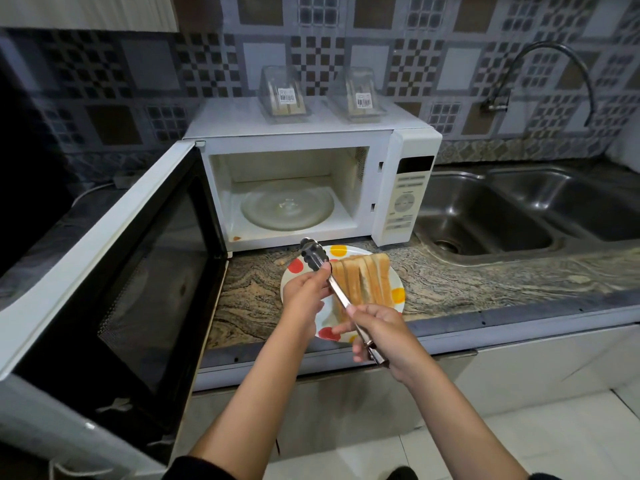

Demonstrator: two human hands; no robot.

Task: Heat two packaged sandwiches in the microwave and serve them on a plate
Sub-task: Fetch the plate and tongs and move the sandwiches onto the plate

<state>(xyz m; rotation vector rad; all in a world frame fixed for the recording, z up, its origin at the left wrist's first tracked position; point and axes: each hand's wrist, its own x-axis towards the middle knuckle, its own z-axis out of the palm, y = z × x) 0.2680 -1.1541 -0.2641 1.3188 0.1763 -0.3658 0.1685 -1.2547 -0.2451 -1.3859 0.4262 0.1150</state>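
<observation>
On the counter (450, 271), in front of the open microwave (311, 174), a spotted plate (294, 266) carries the sandwiches (367, 278), sliced and standing on edge in a row. The near part of the plate and the lower ends of the slices are hidden behind the two hands and the tongs (332, 282), so how many slices there are cannot be told. The tongs lie slantwise over the plate's left side, their dark tips near the microwave sill and their closed arms just beside the leftmost slice. The left hand (304, 292) pinches the tongs near the tips, its thumb and fingers curled round the metal. The right hand (377, 334) grips the handle end, fingers wrapped under it, over the plate's near rim. Both forearms reach forward from the bottom edge. Two clear packages (282, 95) stand on the microwave top; their contents are hard to make out.
</observation>
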